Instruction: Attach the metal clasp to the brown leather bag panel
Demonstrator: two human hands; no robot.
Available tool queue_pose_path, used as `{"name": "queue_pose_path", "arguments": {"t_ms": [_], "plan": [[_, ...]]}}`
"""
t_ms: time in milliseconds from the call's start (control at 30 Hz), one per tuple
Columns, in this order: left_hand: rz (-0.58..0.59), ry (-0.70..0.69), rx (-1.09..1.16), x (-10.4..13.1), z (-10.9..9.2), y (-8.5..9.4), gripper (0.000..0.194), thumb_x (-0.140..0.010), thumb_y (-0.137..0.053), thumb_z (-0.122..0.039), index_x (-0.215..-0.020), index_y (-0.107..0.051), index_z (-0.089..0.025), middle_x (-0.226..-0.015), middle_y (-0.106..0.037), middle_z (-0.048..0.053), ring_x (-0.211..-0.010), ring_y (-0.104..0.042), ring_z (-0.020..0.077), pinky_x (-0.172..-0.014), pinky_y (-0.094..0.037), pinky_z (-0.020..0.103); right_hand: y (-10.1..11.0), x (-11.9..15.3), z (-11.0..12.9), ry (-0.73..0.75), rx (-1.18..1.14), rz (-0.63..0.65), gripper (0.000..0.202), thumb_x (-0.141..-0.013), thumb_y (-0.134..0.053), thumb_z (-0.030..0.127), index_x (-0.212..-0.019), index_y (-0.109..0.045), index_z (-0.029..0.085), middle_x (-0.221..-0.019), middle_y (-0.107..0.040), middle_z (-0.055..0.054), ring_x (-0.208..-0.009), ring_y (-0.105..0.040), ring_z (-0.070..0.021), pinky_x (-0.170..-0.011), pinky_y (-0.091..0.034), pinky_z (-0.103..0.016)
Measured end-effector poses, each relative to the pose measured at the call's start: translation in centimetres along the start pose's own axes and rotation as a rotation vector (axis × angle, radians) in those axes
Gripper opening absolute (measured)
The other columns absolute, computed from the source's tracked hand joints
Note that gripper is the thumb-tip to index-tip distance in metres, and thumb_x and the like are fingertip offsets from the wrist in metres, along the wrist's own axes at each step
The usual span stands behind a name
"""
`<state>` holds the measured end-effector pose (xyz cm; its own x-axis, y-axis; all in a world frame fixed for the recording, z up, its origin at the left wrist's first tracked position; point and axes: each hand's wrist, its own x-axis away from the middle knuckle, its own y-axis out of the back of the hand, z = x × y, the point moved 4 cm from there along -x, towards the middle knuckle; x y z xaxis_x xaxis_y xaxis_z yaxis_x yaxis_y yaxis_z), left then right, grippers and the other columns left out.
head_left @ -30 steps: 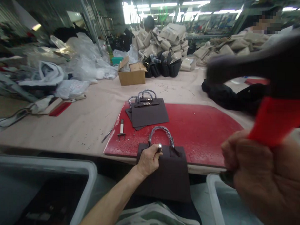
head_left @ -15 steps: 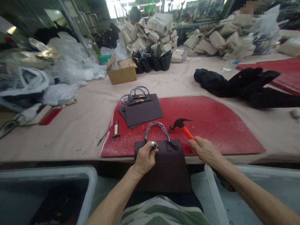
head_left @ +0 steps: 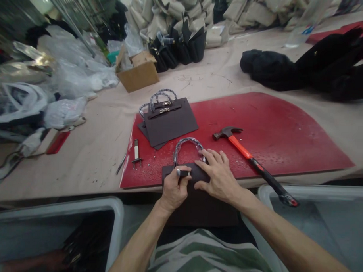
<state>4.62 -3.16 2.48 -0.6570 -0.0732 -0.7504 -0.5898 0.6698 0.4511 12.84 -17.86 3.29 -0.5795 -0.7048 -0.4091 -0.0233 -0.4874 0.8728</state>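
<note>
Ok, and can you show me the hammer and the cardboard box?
Hammer (head_left: 248, 153): head camera view, on the orange part of its handle.
Cardboard box (head_left: 138, 77): head camera view, on its front side.

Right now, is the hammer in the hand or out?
Out: the hammer lies on the red board, the right hand spread over the dark bag.

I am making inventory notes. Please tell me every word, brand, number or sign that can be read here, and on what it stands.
No text can be read.
Hammer: marks on its handle, too small to read.
Clear bottle: coloured marks, too blurred to read.
</note>
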Motion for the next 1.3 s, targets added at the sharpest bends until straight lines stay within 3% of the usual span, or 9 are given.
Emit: {"name": "queue_pose_path", "arguments": {"t_ms": [167,333,733,1300], "plan": [[-0.057,-0.059,0.038,0.3,-0.3,0.1,0.021,-0.092,-0.055,-0.006,-0.109,-0.061,-0.016,-0.1,-0.071,0.007,-0.096,-0.069,0.0151,-0.088,-0.058,0.027,-0.2,0.2,-0.3,0.015,-0.022,-0.019,0.07,-0.069,-0.09,0.04,-0.129,-0.061,0.019,-0.145,-0.049,-0.01,-0.135,-0.036,-0.0364,-0.117,-0.022,-0.062],[-0.049,0.071,0.128,0.6,0.0,0.2,0.02,-0.09,-0.06,-0.006,-0.106,-0.063,-0.017,-0.102,-0.073,0.007,-0.095,-0.071,0.017,-0.088,-0.06,0.031,-0.4,0.2,-0.2,0.006,-0.067,-0.013,0.07,-0.069,-0.089,0.039,-0.13,-0.06,0.019,-0.138,-0.055,-0.006,-0.131,-0.038,-0.0357,-0.116,-0.023,-0.062],[-0.053,0.154,0.22,1.0,0.5,0.6,0.027,-0.087,-0.064,-0.003,-0.11,-0.063,-0.017,-0.106,-0.074,0.005,-0.098,-0.072,0.0178,-0.093,-0.061,0.034,-0.2,0.1,-0.4,-0.008,-0.116,-0.041,0.069,-0.065,-0.092,0.035,-0.125,-0.063,0.02,-0.133,-0.059,-0.006,-0.128,-0.041,-0.034,-0.116,-0.025,-0.059],[0.014,0.033,-0.048,-0.4,-0.4,-0.5,0.012,-0.093,-0.056,-0.012,-0.101,-0.063,-0.016,-0.096,-0.074,0.005,-0.091,-0.072,0.016,-0.086,-0.06,0.029,-0.1,0.1,-0.5,-0.008,-0.143,-0.034,0.067,-0.068,-0.09,0.037,-0.126,-0.061,0.021,-0.133,-0.058,-0.007,-0.128,-0.042,-0.0348,-0.115,-0.027,-0.059]]}}
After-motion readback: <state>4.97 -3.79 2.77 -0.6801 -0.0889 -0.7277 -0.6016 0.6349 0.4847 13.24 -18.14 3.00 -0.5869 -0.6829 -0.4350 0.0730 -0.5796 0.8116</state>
